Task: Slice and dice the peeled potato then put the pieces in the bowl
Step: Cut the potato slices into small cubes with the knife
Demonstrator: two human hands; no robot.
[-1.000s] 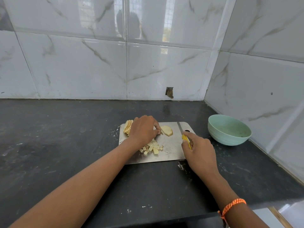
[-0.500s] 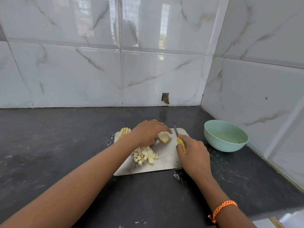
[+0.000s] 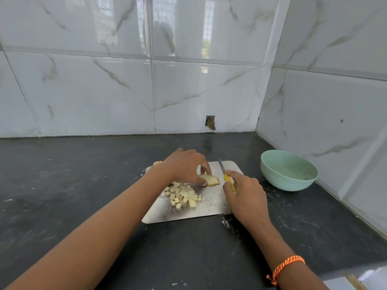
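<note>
The left hand [image 3: 186,167] had drawn a potato slice [image 3: 210,180] toward board centre and pinned it with curled fingers; the right hand [image 3: 244,195] gripped the knife [image 3: 227,176] beside it (blade raised). Dicing could resume. Diced pieces [image 3: 183,195] lay heaped on the cutting board [image 3: 211,206]; the bowl [image 3: 289,170] waited rightward.

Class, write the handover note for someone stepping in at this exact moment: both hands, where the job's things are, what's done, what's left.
Left hand holds a stack of potato slices on the steel cutting board.
Right hand grips the yellow-handled knife, its blade beside the stack.
Done: a pile of diced pieces on the board.
Left: more slices behind the left wrist to dice; the green bowl looks empty, so no pieces moved yet.
</note>
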